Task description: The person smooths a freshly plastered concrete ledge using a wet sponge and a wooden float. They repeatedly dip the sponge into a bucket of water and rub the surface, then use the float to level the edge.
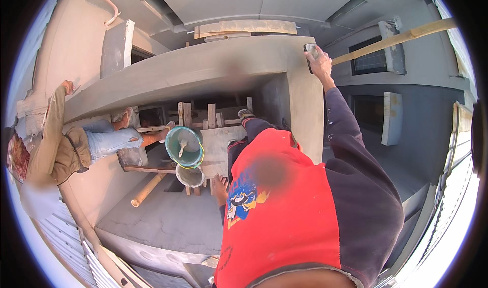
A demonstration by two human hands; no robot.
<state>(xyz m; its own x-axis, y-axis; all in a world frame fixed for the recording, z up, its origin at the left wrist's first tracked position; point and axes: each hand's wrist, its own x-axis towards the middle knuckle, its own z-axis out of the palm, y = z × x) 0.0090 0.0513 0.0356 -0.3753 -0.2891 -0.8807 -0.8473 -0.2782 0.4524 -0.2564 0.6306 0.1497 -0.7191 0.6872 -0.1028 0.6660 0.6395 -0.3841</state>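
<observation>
Lettered cartoon print (245, 200) marks a red, dark-sleeved sweatshirt (300, 232). Right grip (321, 62) clamps a dark-edged grey block (309, 48); left grip (219, 188): closure cannot be told.

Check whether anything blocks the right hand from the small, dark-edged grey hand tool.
Nothing visible does: the right hand grips the tool at the right end of the long, grey plastered beam. A long, yellowish bamboo pole runs off rightward.
</observation>
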